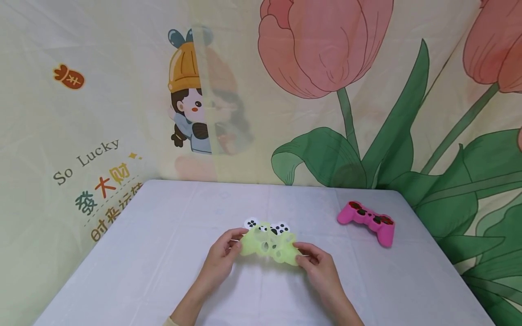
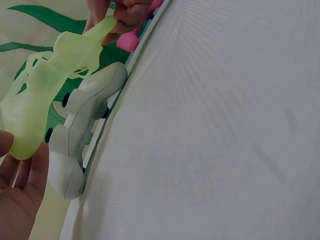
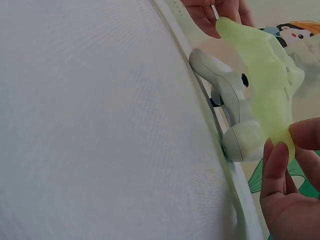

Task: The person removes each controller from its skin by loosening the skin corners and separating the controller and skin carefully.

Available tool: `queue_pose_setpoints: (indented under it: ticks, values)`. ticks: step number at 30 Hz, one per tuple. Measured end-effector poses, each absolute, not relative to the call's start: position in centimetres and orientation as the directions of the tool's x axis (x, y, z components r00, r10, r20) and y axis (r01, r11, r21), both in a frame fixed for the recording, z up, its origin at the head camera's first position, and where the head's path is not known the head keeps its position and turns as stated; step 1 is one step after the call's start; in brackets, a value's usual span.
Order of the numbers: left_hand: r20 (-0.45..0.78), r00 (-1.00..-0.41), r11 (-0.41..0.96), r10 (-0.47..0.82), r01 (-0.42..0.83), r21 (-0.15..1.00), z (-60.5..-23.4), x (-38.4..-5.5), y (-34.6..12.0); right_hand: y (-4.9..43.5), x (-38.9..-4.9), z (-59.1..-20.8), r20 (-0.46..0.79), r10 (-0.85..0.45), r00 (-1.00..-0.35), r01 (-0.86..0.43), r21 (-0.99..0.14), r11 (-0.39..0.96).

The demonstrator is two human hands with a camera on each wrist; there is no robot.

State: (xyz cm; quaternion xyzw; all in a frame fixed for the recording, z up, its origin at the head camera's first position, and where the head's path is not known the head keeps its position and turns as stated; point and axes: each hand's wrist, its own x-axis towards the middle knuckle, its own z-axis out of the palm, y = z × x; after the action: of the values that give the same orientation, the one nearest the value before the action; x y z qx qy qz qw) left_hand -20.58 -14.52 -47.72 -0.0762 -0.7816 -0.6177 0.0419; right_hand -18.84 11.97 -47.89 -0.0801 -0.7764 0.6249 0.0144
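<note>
A translucent yellow-green silicone controller cover (image 1: 249, 246) is stretched between both hands, its button holes showing. My left hand (image 1: 222, 256) pinches one grip end of the cover, and my right hand (image 1: 322, 269) pinches the other. In the left wrist view the cover (image 2: 45, 90) is held up above a white game controller (image 2: 75, 135), apart from it. That controller (image 1: 281, 227) lies on the table just beyond the cover, which hides most of it in the head view; its black buttons peek out over the cover's far edge.
A pink-covered game controller (image 1: 369, 222) lies at the right rear of the table. White cloth covers the table (image 1: 163, 253). Behind it hangs a printed curtain (image 1: 240, 45) with tulips and a cartoon figure.
</note>
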Motion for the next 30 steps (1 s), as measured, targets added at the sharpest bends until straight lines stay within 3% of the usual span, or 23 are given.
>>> queue_pose_setpoints:
  ticks: [11,20,30]
  values:
    - [0.12,-0.991,0.239,0.063,0.131,0.962,-47.68,-20.33,-14.39,11.79,-18.92,-47.6,-0.108,0.119,-0.987,0.134,-0.964,0.228]
    - [0.007,-0.995,0.311,0.097,0.038,0.95,-48.06,-20.71,-14.47,11.78,-18.92,-47.53,-0.098,0.086,-0.991,0.11,-0.984,0.143]
    - [0.018,-0.988,0.424,0.156,0.084,0.902,-48.32,-20.46,-14.8,11.59,-18.91,-48.18,-0.103,0.121,-0.987,0.131,-0.959,0.252]
